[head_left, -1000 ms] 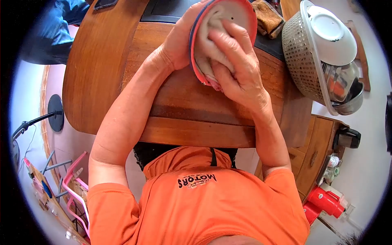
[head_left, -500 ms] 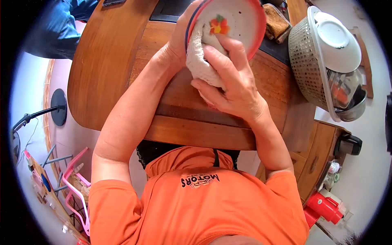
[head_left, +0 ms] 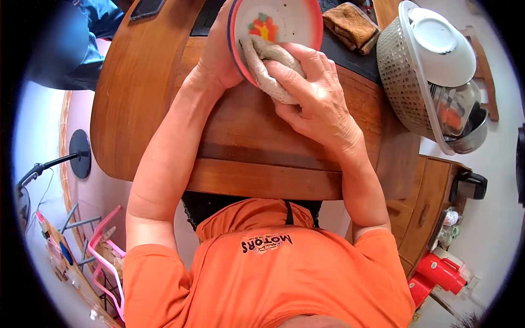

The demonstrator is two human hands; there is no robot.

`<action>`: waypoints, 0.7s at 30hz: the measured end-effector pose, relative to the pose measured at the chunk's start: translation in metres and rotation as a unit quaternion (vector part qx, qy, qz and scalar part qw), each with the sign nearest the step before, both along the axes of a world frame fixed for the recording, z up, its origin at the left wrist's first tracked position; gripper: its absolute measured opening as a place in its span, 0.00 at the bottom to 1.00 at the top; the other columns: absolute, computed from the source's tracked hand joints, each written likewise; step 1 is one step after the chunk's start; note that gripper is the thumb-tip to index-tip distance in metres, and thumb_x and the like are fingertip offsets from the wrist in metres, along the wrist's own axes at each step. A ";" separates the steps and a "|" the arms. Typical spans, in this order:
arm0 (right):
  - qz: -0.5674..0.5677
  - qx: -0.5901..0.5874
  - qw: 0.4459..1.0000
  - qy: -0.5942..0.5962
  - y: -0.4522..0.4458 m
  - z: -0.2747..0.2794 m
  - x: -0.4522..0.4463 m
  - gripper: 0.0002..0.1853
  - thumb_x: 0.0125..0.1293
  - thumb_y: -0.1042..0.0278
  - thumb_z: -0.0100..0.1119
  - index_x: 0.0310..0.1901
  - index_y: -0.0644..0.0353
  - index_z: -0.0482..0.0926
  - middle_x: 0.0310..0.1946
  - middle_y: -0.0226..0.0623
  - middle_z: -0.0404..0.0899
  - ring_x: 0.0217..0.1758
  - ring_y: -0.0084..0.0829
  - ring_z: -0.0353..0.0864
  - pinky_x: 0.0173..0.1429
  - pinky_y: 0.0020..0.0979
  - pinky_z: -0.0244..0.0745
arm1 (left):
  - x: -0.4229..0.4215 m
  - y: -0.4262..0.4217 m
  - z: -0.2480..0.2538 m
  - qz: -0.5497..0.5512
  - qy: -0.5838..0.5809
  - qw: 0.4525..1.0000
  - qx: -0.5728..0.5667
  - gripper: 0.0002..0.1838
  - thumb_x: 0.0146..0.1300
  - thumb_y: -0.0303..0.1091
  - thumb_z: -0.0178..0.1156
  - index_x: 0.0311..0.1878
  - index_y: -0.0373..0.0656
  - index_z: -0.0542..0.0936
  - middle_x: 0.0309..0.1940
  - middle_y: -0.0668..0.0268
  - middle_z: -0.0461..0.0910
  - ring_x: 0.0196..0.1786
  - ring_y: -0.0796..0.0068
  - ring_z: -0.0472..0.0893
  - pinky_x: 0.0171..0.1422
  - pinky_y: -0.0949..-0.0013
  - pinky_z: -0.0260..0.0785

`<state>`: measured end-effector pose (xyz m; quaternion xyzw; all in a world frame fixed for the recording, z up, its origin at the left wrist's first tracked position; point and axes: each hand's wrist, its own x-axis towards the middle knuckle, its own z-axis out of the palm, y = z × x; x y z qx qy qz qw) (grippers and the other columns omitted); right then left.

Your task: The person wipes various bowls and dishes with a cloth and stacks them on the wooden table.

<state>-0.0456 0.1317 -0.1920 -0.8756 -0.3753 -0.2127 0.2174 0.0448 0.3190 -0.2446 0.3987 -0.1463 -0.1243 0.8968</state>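
A white enamel plate (head_left: 298,27) with a red rim and a painted flower is held up at the top middle, its inner face toward me. My left hand (head_left: 219,54) grips it from the left edge and behind; most of those fingers are hidden by the plate. Folded over in my right hand (head_left: 317,90) is a pale, textured cloth (head_left: 269,68). The cloth presses on the lower left part of the plate's inside, just below the flower. My right fingers are bent around the cloth.
Stacked dishes, including a white bowl (head_left: 445,49), sit in a perforated basket (head_left: 394,71) at the table's right edge. A brown folded cloth (head_left: 350,24) lies near it. A phone (head_left: 147,7) rests at far left. Someone's blue-clothed leg (head_left: 68,54) is beside the wooden table (head_left: 136,98).
The plate has shifted left in my left hand. My right hand has moved the cloth from over the plate's left rim farther onto its inner face.
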 end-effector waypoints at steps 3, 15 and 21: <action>0.002 0.017 1.000 0.008 -0.003 -0.001 -0.001 0.34 0.46 0.71 0.74 0.60 0.46 0.79 0.61 0.47 0.71 0.62 0.50 0.73 0.65 0.48 0.67 | -0.007 -0.002 0.021 -0.224 0.020 0.950 -0.214 0.37 0.78 0.62 0.45 0.73 0.40 0.68 0.68 0.55 0.74 0.66 0.62 0.76 0.71 0.57 0.72; -0.051 0.038 0.998 0.012 -0.030 0.000 0.020 0.27 0.54 0.75 0.67 0.59 0.54 0.79 0.61 0.47 0.73 0.61 0.51 0.75 0.64 0.48 0.70 | -0.012 0.006 0.032 -0.037 0.073 0.987 -0.136 0.32 0.78 0.61 0.43 0.67 0.43 0.75 0.62 0.58 0.80 0.62 0.62 0.79 0.70 0.59 0.72; -0.013 0.185 0.980 -0.074 -0.015 0.015 0.009 0.24 0.63 0.77 0.63 0.62 0.69 0.74 0.64 0.54 0.68 0.66 0.49 0.72 0.68 0.44 0.70 | -0.013 -0.005 0.033 -0.173 0.110 0.962 -0.181 0.34 0.77 0.63 0.46 0.69 0.44 0.73 0.62 0.59 0.79 0.62 0.65 0.79 0.69 0.59 0.73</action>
